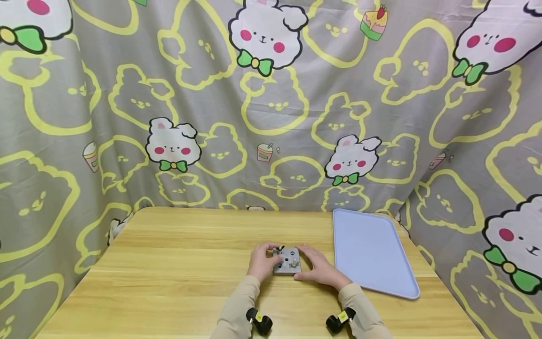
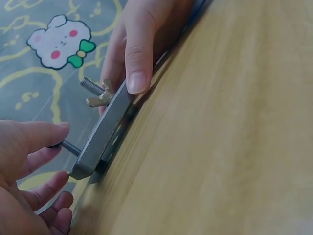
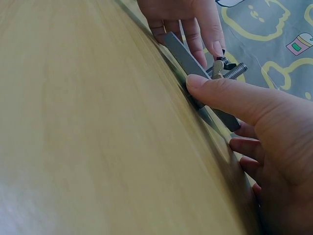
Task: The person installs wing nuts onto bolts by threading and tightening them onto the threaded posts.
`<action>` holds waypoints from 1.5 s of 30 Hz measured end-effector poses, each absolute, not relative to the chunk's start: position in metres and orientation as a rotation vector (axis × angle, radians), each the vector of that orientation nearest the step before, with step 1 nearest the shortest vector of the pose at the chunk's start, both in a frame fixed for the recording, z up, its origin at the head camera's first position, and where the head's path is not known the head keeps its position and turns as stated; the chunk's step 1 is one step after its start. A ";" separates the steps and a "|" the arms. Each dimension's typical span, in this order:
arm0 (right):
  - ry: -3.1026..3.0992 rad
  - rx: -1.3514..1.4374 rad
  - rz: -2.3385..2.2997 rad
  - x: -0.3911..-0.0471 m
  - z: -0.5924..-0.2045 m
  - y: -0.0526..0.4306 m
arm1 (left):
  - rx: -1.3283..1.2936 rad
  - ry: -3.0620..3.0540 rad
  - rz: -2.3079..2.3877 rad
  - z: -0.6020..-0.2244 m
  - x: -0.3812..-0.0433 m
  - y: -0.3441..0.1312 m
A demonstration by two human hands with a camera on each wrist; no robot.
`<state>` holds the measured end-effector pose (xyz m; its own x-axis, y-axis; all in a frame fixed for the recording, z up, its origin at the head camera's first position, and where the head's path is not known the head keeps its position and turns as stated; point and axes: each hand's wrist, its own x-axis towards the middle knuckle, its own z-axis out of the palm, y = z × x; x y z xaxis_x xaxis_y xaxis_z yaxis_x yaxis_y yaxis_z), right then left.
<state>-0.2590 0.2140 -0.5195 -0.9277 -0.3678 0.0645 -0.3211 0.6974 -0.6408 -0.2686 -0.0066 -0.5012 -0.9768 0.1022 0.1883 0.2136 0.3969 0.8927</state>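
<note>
A grey metal plate (image 1: 286, 269) with several round holes lies low over the wooden table, between both hands. My right hand (image 1: 319, 268) holds it by its edges, the thumb on the near edge, as the right wrist view also shows. A brass wing nut (image 2: 101, 96) sits on a threaded bolt (image 3: 237, 72) standing up from the plate near that hand. At the opposite end, my left hand (image 1: 261, 261) pinches a thin dark screw (image 2: 72, 148) by its black head, its shaft meeting the plate's upper face. The remaining left fingers spread beside the plate's end.
To the right on the wooden table (image 1: 169, 263) lies a pale blue tray (image 1: 372, 254), its near edge close to the right forearm. A grey curtain (image 1: 271, 117) with cartoon prints hangs behind the table and along its sides. Each wrist wears a small black camera.
</note>
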 end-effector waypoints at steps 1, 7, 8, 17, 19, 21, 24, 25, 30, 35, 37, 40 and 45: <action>2.830 -0.581 -1.049 -0.259 -0.519 0.214 | -0.294 -2.539 -1.630 -0.502 -0.269 -0.006; 2.826 -0.589 -1.050 -0.259 -0.520 0.214 | -0.284 -2.557 -1.589 -0.502 -0.272 -0.003; 2.827 -0.587 -1.052 -0.259 -0.521 0.214 | -0.276 -2.561 -1.591 -0.502 -0.273 -0.003; 2.826 -0.576 -1.050 -0.259 -0.520 0.214 | -0.242 -2.583 -1.606 -0.503 -0.277 0.001; 2.823 -0.570 -1.057 -0.259 -0.519 0.214 | -0.235 -2.574 -1.625 -0.503 -0.277 0.000; 2.822 -0.568 -1.056 -0.258 -0.518 0.214 | -0.225 -2.558 -1.654 -0.503 -0.276 0.000; 2.821 -0.573 -1.052 -0.258 -0.517 0.214 | -0.215 -2.525 -1.681 -0.503 -0.274 -0.003; 2.821 -0.577 -1.051 -0.258 -0.517 0.213 | -0.212 -2.517 -1.686 -0.503 -0.273 -0.004; 2.819 -0.584 -1.054 -0.257 -0.517 0.213 | -0.206 -2.504 -1.691 -0.501 -0.266 -0.008; 2.816 -0.571 -1.061 -0.257 -0.517 0.213 | -0.236 -2.498 -1.660 -0.496 -0.261 -0.008; 2.818 -0.571 -1.061 -0.257 -0.517 0.213 | -0.235 -2.500 -1.649 -0.495 -0.259 -0.006; 2.822 -0.572 -1.059 -0.258 -0.518 0.213 | -0.211 -2.508 -1.633 -0.495 -0.258 -0.005; 2.829 -0.583 -1.052 -0.259 -0.519 0.214 | -0.163 -2.522 -1.623 -0.496 -0.256 -0.002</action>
